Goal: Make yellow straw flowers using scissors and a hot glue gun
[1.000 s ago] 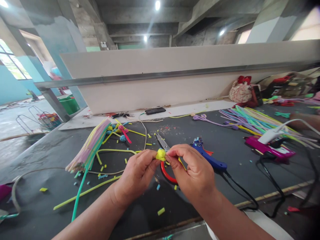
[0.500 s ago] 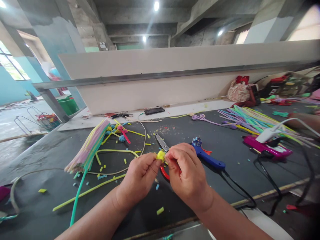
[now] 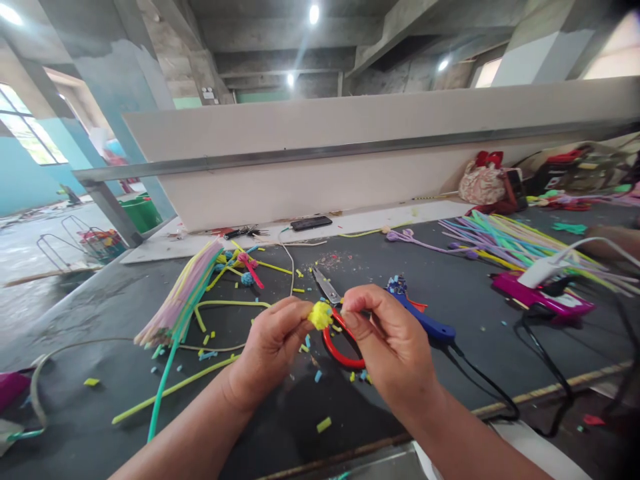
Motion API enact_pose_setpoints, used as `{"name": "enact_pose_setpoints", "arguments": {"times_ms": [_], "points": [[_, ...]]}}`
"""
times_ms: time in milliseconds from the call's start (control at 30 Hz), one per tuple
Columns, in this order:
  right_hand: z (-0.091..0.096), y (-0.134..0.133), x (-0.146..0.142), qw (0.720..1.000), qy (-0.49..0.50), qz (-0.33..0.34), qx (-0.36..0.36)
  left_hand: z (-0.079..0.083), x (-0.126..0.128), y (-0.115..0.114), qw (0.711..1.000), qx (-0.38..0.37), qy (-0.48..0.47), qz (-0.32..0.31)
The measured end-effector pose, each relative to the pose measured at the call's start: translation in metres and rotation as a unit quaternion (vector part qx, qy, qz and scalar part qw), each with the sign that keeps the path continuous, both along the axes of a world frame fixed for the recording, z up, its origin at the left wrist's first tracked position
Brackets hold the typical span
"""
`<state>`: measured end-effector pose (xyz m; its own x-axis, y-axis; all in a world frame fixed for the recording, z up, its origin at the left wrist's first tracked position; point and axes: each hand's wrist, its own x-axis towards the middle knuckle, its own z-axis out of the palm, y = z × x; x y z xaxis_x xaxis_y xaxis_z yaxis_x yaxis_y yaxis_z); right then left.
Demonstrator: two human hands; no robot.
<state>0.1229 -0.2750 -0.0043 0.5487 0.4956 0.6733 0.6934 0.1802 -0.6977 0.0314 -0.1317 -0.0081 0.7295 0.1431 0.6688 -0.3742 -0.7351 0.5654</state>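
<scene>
Left hand (image 3: 270,343) pinches the yellow fuzzy ball (image 3: 319,316) over the scissors (image 3: 328,289). Right hand (image 3: 393,343) curls alongside, fingertips nearly meeting; its grip cannot be determined. Shaping appears in hand; next move likely requires a steady left pinch.

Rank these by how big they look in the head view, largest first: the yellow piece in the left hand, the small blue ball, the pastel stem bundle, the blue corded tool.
1. Pastel stem bundle
2. Blue corded tool
3. Yellow piece, though it is nearer the camera than the ball
4. Blue ball
</scene>
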Motion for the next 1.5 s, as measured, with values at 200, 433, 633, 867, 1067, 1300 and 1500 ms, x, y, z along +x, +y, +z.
{"name": "enact_pose_setpoints", "arguments": {"times_ms": [200, 433, 633, 867, 1067, 1300, 1500], "points": [[0.011, -0.006, 0.008, 0.998, -0.055, 0.033, -0.008, 0.007, -0.002, 0.006, 0.986, -0.040, 0.119, -0.106], [0.022, -0.009, 0.017, 0.975, -0.196, 0.101, -0.033, 0.009, -0.005, 0.014, 0.908, -0.173, 0.288, -0.251], [0.020, -0.012, 0.022, 0.963, -0.192, 0.166, -0.095, 0.011, -0.005, 0.013, 0.869, -0.220, 0.341, -0.284], [0.024, -0.015, 0.022, 0.943, -0.247, 0.199, -0.098, 0.013, -0.005, 0.017, 0.860, -0.170, 0.370, -0.308], [0.019, -0.017, 0.016, 0.941, -0.236, 0.205, -0.126, 0.010, -0.006, 0.019, 0.870, -0.099, 0.371, -0.311], [0.021, -0.015, 0.020, 0.945, -0.188, 0.240, -0.116, 0.013, -0.007, 0.019, 0.872, -0.078, 0.371, -0.310], [0.025, -0.020, 0.020, 0.926, -0.263, 0.244, -0.116, 0.013, -0.006, 0.020, 0.866, -0.098, 0.368, -0.325]]}}
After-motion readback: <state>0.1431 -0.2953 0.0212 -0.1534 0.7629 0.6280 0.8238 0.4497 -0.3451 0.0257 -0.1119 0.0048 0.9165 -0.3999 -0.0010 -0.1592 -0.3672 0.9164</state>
